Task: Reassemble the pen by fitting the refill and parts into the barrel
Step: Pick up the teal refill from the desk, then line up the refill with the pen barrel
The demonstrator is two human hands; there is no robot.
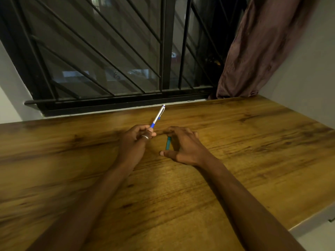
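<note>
While left hand [135,140] grips the pen barrel [158,117], right hand [183,144] arches open over a teal part [168,143].

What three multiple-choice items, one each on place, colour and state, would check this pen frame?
1. Where is the teal part?
A. under the right hand, at the wooden table
B. on the window sill
C. in the left hand

2. What colours is the pen barrel?
A. red and black
B. silver and blue
C. all green

3. What is the left hand doing?
A. lying flat and empty
B. gripping the curtain
C. holding the pen barrel, which points toward the window

Answers: 1 A, it shows between the right thumb and fingers; 2 B, silver body with blue grip; 3 C, fingers close on its lower end.
</note>
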